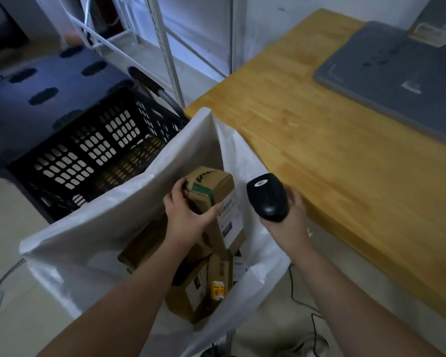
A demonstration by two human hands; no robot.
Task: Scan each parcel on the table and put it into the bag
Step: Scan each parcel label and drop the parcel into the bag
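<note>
Your left hand (188,215) is holding the parcel (218,190) in the mouth of the bag (129,202), fingers (177,188) clamped on its top end. It's hanging above other boxes (188,295) in the bag. Your right hand (291,217) is gripping the scanner (267,195), fingers curled round it, beside the counter (332,150) edge.

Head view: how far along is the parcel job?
Done: several parcels already lie in the bag. In hand: the left hand grips a parcel at the bag's mouth; the right hand holds the scanner. Left: the visible table shows only a grey mat and a blurred item at its far corner, so likely little remains.
</note>
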